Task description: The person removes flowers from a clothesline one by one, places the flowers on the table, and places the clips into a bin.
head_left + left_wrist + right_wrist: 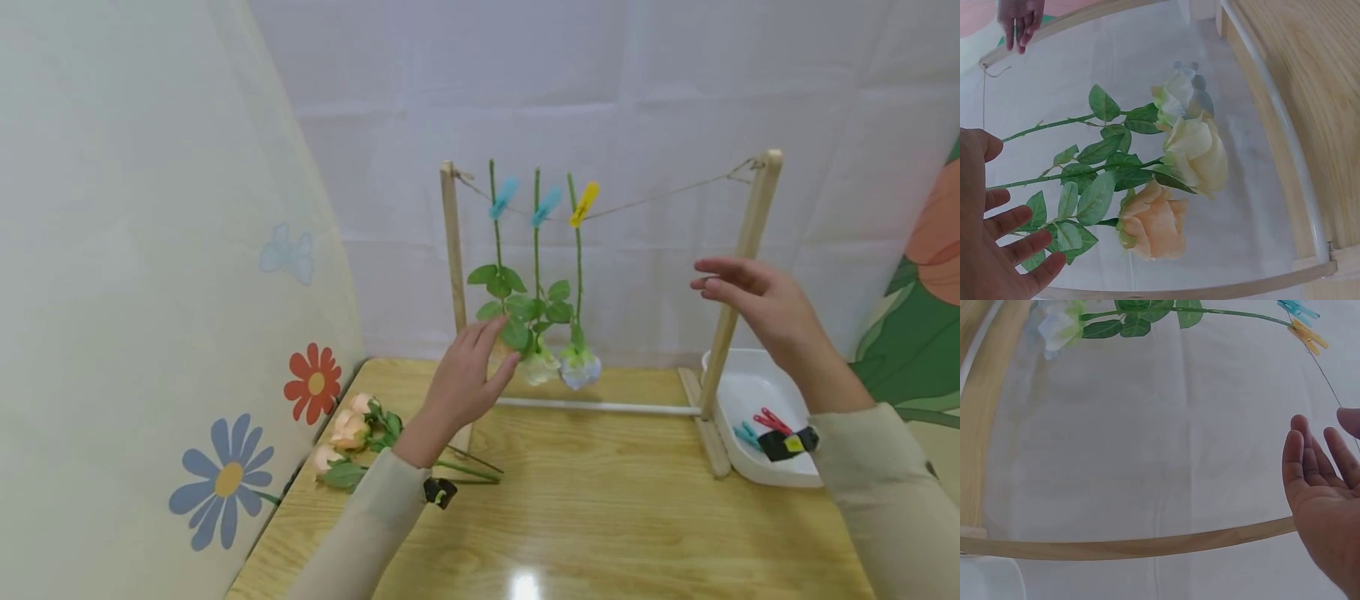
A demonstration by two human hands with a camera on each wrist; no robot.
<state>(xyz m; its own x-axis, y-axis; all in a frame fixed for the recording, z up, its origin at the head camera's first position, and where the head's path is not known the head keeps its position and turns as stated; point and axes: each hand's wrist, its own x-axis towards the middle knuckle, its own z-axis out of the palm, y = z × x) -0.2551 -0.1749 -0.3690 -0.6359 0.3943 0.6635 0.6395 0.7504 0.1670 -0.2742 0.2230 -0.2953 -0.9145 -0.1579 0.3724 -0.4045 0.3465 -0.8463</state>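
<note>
Three roses hang head down from a string (660,201) tied between two wooden posts: a peach rose (1154,222), a cream rose (1197,153) and a pale blue rose (581,368). Two blue clothespins (546,207) and a yellow clothespin (584,205) clip their stems to the string. My left hand (463,375), fingers spread and holding nothing, is beside the leaves of the peach rose, whose bloom it mostly hides in the head view. Toward the right post (759,200), my right hand (776,312) is raised with loosely bent fingers and nothing in them.
Several peach roses (348,429) lie on the wooden table (600,517) at the left, by the wall cloth. Beyond the right post stands a white tub (757,379) with red clothespins (772,422) and blue ones. A white bar (600,407) joins the posts low down.
</note>
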